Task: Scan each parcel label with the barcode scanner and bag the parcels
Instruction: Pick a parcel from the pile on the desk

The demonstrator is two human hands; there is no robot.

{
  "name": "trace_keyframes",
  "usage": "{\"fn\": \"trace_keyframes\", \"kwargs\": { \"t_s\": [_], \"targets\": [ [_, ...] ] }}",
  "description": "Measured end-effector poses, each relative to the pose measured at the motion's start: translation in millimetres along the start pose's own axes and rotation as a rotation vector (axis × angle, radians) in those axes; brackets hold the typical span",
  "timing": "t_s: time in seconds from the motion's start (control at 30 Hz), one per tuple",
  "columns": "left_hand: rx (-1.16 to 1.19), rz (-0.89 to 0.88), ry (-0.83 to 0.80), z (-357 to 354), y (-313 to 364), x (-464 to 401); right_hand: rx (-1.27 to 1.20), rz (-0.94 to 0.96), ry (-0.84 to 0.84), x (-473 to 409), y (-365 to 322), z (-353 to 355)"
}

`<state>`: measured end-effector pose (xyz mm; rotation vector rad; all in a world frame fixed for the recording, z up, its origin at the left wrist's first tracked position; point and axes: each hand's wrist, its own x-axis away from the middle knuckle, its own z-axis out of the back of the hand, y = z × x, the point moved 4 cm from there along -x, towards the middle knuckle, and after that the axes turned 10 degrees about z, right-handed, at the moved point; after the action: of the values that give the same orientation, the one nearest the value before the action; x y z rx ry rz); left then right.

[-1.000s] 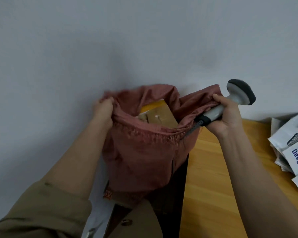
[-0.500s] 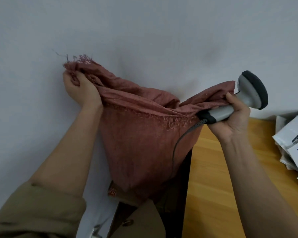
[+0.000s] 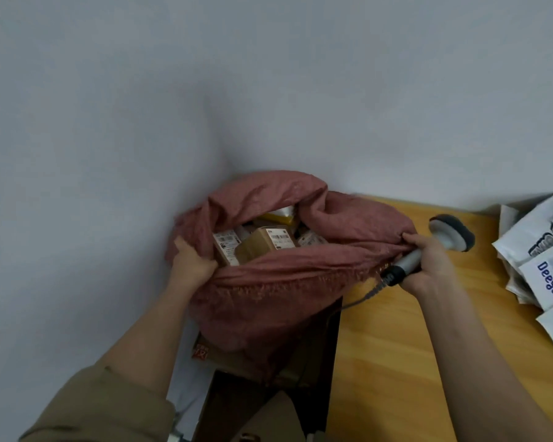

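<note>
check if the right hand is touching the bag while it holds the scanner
Touching. The head view shows the right hand curled round the scanner handle, its fingertips pinching the bag rim against it.

Two bare forearms are seen. An olive-khaki sleeve [image 3: 103, 406] is worn on the left arm, bunched above the forearm. The same khaki cloth, with a brown button [image 3: 246, 438], is seen at the bottom edge. No sleeve is visible on the right arm.
</note>
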<state>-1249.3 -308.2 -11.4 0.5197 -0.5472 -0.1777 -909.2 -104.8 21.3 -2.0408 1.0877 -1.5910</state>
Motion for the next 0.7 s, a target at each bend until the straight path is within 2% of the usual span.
{"fn": "trace_keyframes", "kwargs": {
  "t_s": [0.07,0.1,0.17,0.23,0.27,0.3,0.37,0.47,0.6,0.7],
  "targets": [
    [-0.263,0.126,0.029,-6,-9,7,0.143,-0.063,0.097,-7,7,18],
    [-0.403,0.091,0.110,-6,-4,12,0.199,-0.089,0.128,-10,10,25],
    [-0.633,-0.159,0.318,-9,20,22,0.263,-0.123,0.168,-15,16,36],
    [-0.613,-0.467,0.401,-17,51,32,0.307,-0.132,0.179,-20,21,42],
    [-0.508,-0.571,0.347,-22,63,36,0.331,-0.132,0.176,-23,22,43],
    [-0.420,-0.602,0.240,-28,72,39,0.351,-0.130,0.172,-24,22,42],
    [-0.408,-0.500,-0.014,-44,74,41,0.380,-0.118,0.165,-30,20,43],
    [-0.622,-0.275,-0.202,-59,52,42,0.391,-0.102,0.162,-34,15,42],
    [-0.997,-0.174,-0.440,-70,21,60,0.404,-0.118,0.160,-41,20,48],
    [-1.112,0.062,-0.632,-66,0,76,0.402,-0.140,0.155,-39,30,53]
  ]
}}
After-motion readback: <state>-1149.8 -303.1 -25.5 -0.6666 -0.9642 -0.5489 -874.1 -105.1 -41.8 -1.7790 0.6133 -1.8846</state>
